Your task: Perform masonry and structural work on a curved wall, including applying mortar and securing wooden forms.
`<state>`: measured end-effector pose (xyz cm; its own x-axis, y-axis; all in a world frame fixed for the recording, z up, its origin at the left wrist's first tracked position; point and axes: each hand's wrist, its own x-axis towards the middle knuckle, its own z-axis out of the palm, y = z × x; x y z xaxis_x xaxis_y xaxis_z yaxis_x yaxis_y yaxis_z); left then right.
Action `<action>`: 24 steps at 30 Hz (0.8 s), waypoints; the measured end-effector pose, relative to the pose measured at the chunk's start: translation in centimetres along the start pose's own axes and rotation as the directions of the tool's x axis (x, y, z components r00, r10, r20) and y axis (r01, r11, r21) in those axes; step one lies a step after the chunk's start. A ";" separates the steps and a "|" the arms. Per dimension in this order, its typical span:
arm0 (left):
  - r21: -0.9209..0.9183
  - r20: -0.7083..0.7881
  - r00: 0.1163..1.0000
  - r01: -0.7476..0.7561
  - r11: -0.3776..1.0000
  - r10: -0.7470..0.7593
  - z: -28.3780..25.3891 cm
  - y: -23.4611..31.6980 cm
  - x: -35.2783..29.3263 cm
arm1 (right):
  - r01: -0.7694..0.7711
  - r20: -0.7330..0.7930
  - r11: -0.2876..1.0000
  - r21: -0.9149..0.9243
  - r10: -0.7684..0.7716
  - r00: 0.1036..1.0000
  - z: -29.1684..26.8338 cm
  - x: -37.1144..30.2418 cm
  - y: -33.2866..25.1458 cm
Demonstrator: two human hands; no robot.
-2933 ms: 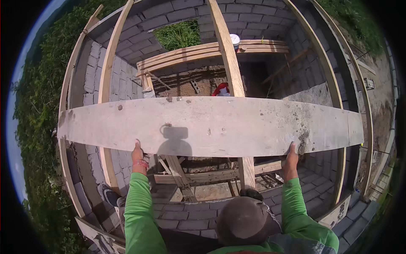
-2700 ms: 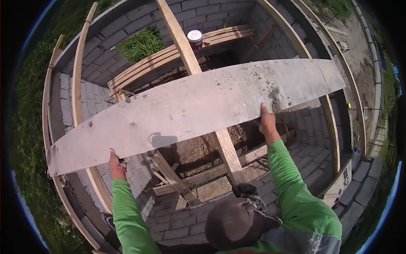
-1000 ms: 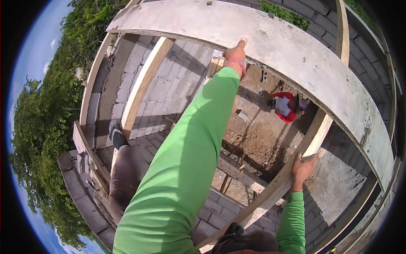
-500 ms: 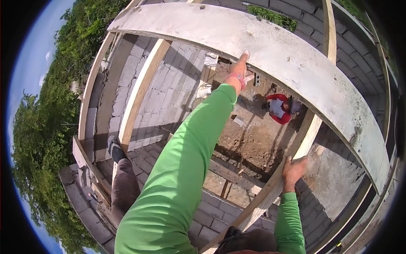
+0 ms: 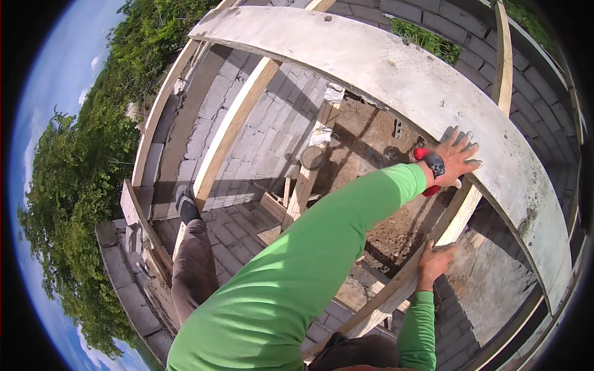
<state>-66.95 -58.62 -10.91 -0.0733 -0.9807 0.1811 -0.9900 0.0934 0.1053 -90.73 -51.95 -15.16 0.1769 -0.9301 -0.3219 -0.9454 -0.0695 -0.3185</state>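
A long pale plank (image 5: 371, 68), stained with grey mortar, lies across several wooden beams and looks bowed in this view. My left hand (image 5: 453, 157), with a dark watch on its wrist, rests with spread fingers on the near edge of the plank. Below it, a wooden beam (image 5: 461, 213) runs under the plank and back toward me. My right hand (image 5: 435, 263) is wrapped round this beam, fingers partly hidden behind it. Both sleeves are green.
My foot (image 5: 185, 204) stands on another beam (image 5: 232, 117) at the left. Far below, a person in red (image 5: 431, 191) on the dirt floor is mostly hidden by my left hand. Grey block walls (image 5: 253, 105) surround the drop; trees (image 5: 68, 204) rise beyond.
My left hand has moved right along the plank's edge, from pointing with one finger to lying spread. My right hand keeps its hold on the beam. The view has shifted slightly.
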 end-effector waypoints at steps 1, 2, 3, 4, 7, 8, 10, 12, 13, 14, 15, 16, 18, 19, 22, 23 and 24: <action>-0.002 -0.002 1.000 -0.007 1.000 0.007 0.0 0.3 1.5 | -0.006 -0.005 1.000 0.001 0.006 1.000 0.3 0.1 0.2; 0.003 0.077 0.997 -0.025 1.000 0.025 0.1 0.6 2.9 | 0.007 -0.011 0.999 0.045 -0.007 1.000 0.9 0.1 0.4; 0.000 0.157 0.986 -0.048 0.999 0.048 0.3 1.1 4.2 | 0.013 -0.018 0.996 0.085 -0.011 1.000 1.1 0.0 0.9; -0.013 0.158 0.985 -0.066 0.998 0.067 0.1 1.7 5.3 | -0.008 -0.023 0.997 0.082 0.010 1.000 0.9 -0.3 0.6; 0.010 0.241 0.970 -0.033 0.999 0.030 -0.1 2.8 6.9 | 0.003 -0.059 0.997 0.077 0.001 0.998 0.7 -0.7 0.5; -0.005 0.243 0.968 -0.059 0.998 0.058 0.0 3.1 7.1 | -0.025 -0.066 0.997 0.076 0.030 0.997 0.5 -0.9 0.9; -0.007 0.261 0.965 0.016 1.000 -0.014 -0.6 3.3 6.9 | -0.046 -0.008 0.997 0.069 0.047 0.999 -0.4 -1.3 0.0; 0.028 0.264 0.964 0.026 0.999 -0.032 -0.7 2.5 6.5 | -0.072 0.051 0.993 0.094 0.068 0.996 -0.3 -1.4 -1.1; 0.013 0.288 0.957 0.023 1.000 -0.026 -0.4 2.4 6.6 | -0.049 0.024 0.995 0.089 0.047 0.999 -0.1 -1.6 -0.8; 0.035 0.288 0.957 0.012 0.999 -0.022 -0.1 2.7 6.9 | -0.026 -0.002 0.997 0.079 0.026 1.000 0.0 -1.7 -0.4; 0.050 0.295 0.955 0.018 0.999 -0.032 0.0 2.6 6.8 | -0.043 0.039 0.994 0.097 0.039 0.998 -0.4 -2.0 -0.9; 0.044 0.299 0.954 0.011 0.999 -0.023 -0.1 3.2 7.2 | -0.080 0.071 0.991 0.104 0.073 0.995 -1.0 -2.2 -0.8; 0.064 0.326 0.943 0.043 0.997 -0.061 -0.4 3.3 8.0 | -0.014 -0.012 0.995 0.097 0.015 1.000 0.0 -2.4 0.1; 0.087 0.336 0.937 0.068 0.994 -0.093 0.1 3.1 7.9 | -0.017 0.005 0.994 0.110 0.017 1.000 0.5 -3.0 -0.1; 0.142 0.301 0.932 0.164 0.976 -0.201 1.2 2.5 10.5 | -0.024 0.032 0.993 0.118 0.020 0.999 0.1 -2.3 -0.4; 0.130 0.287 0.932 0.189 0.973 -0.219 1.2 2.1 11.7 | -0.016 0.065 0.992 0.129 0.007 0.998 -0.1 -2.0 -0.7; 0.148 0.265 0.931 0.218 0.965 -0.251 1.2 1.5 12.4 | -0.008 0.053 0.990 0.144 0.000 0.999 -0.2 -1.9 -1.2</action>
<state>-69.51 -70.79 -9.68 0.1488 -0.9819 -0.1171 -0.9888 -0.1493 -0.0040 -90.01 -50.17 -13.96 0.1913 -0.9096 -0.3688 -0.8974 -0.0099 -0.4411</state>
